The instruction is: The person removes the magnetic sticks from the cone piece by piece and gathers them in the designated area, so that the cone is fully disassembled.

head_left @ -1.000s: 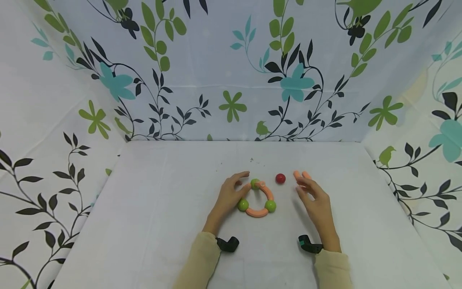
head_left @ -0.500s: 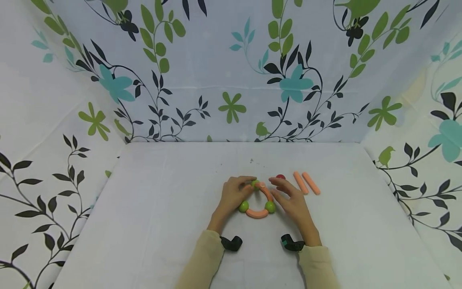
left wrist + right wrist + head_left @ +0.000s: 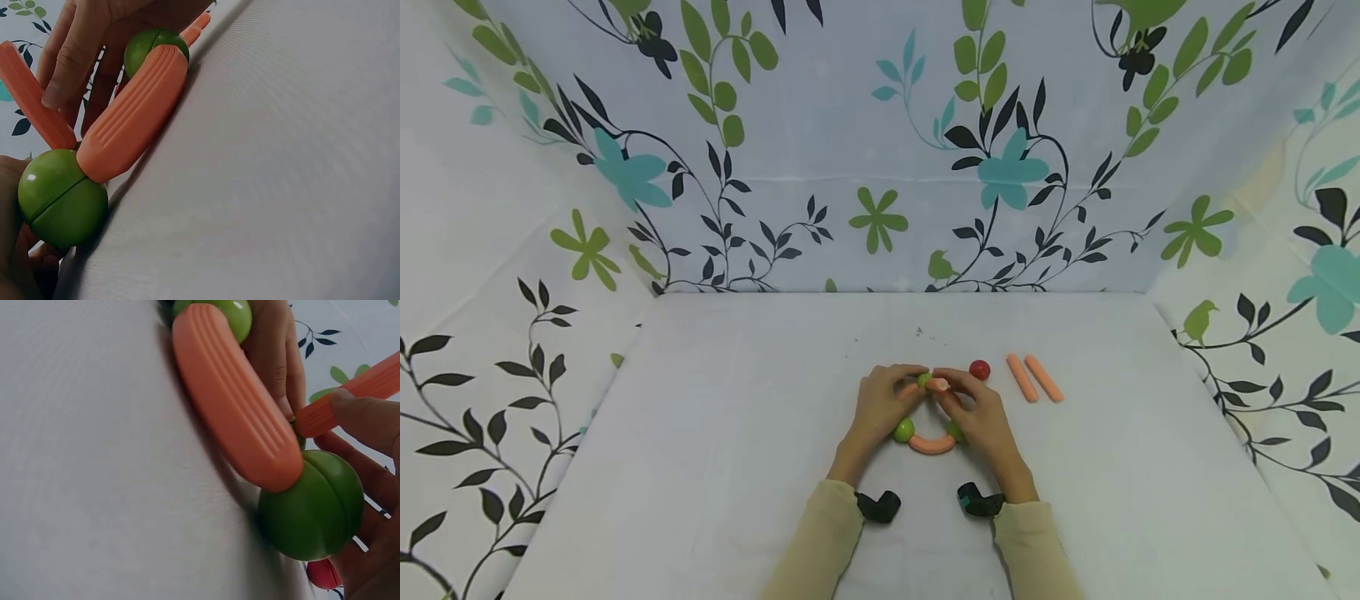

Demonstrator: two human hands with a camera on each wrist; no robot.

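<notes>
Curved orange rods and green balls form a toy ring on the white table. My left hand (image 3: 880,404) holds its upper left side, pinching a curved orange rod (image 3: 910,390) beside the top green ball (image 3: 924,380). From the other side, my right hand (image 3: 981,412) pinches another orange rod (image 3: 350,394), its thumb lying on it in the right wrist view; the rod's end stands near the top ball. The lower curved rod (image 3: 932,447) links the left green ball (image 3: 903,430) and the right green ball (image 3: 312,506), which my right hand partly covers in the head view.
A red ball (image 3: 980,369) lies just beyond my right hand. Two straight orange rods, a left one (image 3: 1022,377) and a right one (image 3: 1045,377), lie to its right. Patterned cloth (image 3: 880,167) hangs behind the white table (image 3: 737,433).
My right hand has come left from the straight rods to the ring and taken hold of its right-hand rod. My left hand has stayed at the ring's upper left.
</notes>
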